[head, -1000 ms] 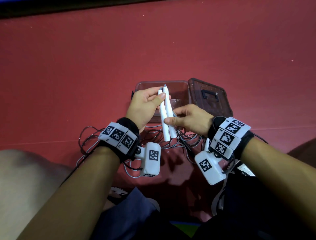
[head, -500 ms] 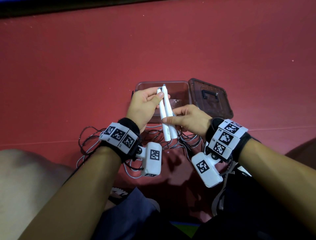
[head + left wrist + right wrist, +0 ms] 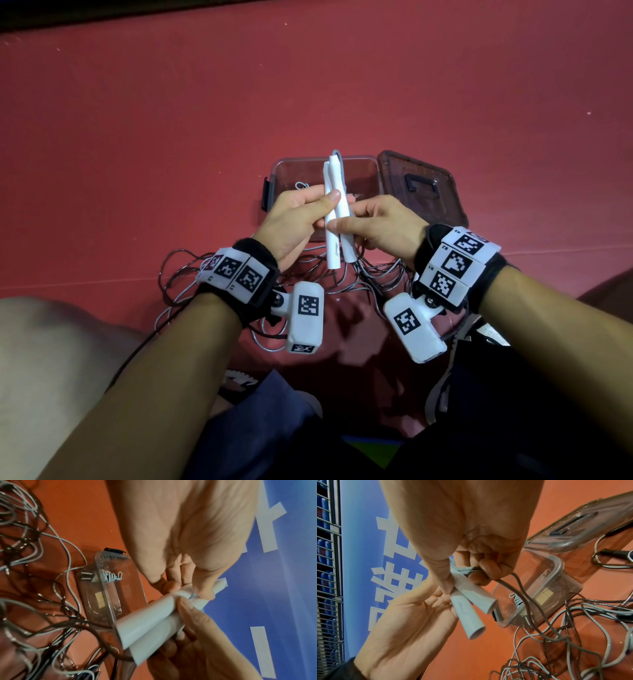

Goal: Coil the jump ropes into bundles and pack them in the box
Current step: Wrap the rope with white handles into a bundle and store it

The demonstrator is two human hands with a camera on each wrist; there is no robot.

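Observation:
Two white jump-rope handles [image 3: 334,212] [image 3: 145,623] [image 3: 471,608] stand side by side, upright, above the clear box [image 3: 363,171] [image 3: 109,588] [image 3: 556,566]. My left hand [image 3: 301,219] [image 3: 188,555] pinches them near the middle from the left. My right hand [image 3: 380,222] [image 3: 471,545] pinches them lower down from the right, with grey cord running through its fingers. Their grey cord [image 3: 342,284] [image 3: 539,628] hangs down into a loose tangle on the floor. A small coiled grey bundle [image 3: 111,577] [image 3: 517,600] lies inside the box.
The box's dark lid [image 3: 421,188] [image 3: 590,524] lies open beside the box on the right. Loose grey and dark cords [image 3: 181,274] [image 3: 34,601] spread over the red floor [image 3: 308,85] between my wrists. My knees frame the near edge.
Both hands have lifted the paired handles slightly and shifted their grip; the left thumb now sits lower on the handles, and the handle tips reach farther over the box.

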